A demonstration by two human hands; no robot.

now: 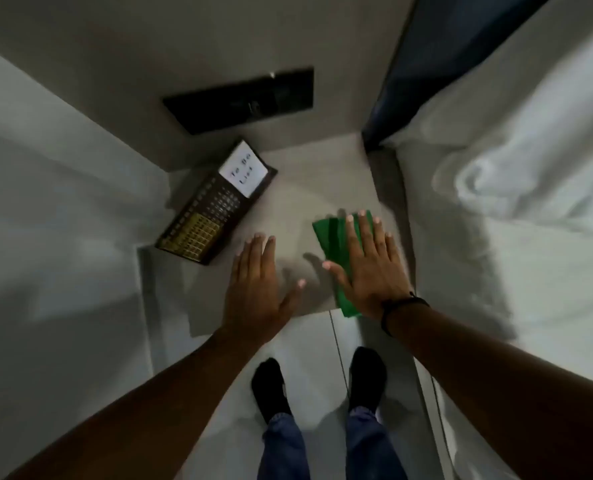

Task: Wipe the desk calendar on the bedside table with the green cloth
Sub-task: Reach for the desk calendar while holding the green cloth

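Observation:
The dark desk calendar (pixel 212 209), with a white "To Do List" note at its top, stands at the back left of the grey bedside table (pixel 309 188). A folded green cloth (pixel 329 237) lies on the table's right side. My right hand (pixel 368 265) rests flat on the cloth with fingers spread, covering its middle. My left hand (pixel 257 285) lies flat and open on the table's front, just right of the calendar's near corner, holding nothing.
A black wall panel (pixel 243 98) sits above the table. The white-sheeted bed (pixel 517 188) and a dark blue headboard (pixel 437 57) border the table's right edge. A white wall is at left. My feet in black socks (pixel 271 389) stand on the floor below.

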